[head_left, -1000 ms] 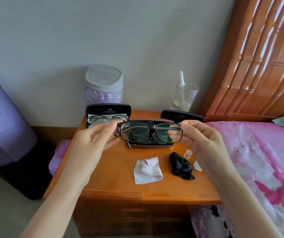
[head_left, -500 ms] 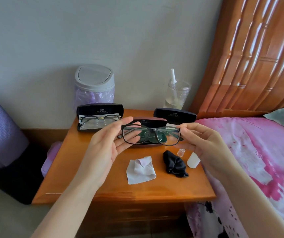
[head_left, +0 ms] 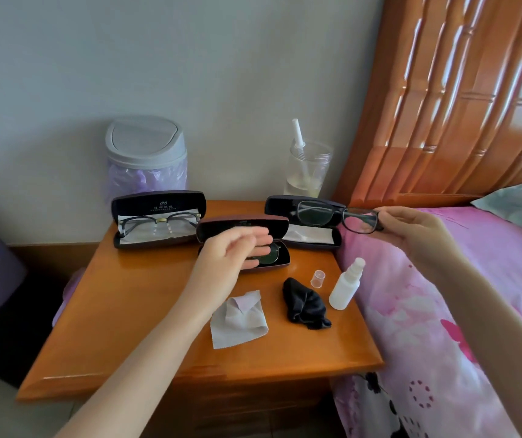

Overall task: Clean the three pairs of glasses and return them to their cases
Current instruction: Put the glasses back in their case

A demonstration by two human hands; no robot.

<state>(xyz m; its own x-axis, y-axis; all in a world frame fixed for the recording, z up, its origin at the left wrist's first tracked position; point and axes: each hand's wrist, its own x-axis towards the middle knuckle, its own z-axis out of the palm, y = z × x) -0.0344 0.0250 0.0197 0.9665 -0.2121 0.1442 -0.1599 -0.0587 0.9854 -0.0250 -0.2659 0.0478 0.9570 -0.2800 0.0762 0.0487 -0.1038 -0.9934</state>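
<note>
My right hand [head_left: 411, 230] pinches the right end of the black-framed glasses [head_left: 337, 215], holding them in the air above the open right case [head_left: 308, 238], which has a white cloth inside. My left hand [head_left: 234, 251] hovers empty with fingers spread over the open middle case [head_left: 243, 226], partly hiding dark-lensed glasses [head_left: 272, 252] in it. The open left case [head_left: 158, 221] holds thin-rimmed glasses [head_left: 160, 224]. A white cloth [head_left: 237, 317], a black cloth [head_left: 305, 303], a small white spray bottle [head_left: 346, 284] and its clear cap [head_left: 318, 278] lie on the nightstand's front half.
The wooden nightstand [head_left: 127, 327] stands against the wall. A lidded bin with a purple liner [head_left: 146, 156] and a clear jar with a white tube [head_left: 305, 167] stand at its back. The bed with a pink floral sheet [head_left: 442, 311] and a wooden headboard [head_left: 458, 99] adjoin on the right.
My left hand has let go of the black-framed glasses and dropped over the middle case. My right hand has carried the glasses rightward over the right case. The view has shifted.
</note>
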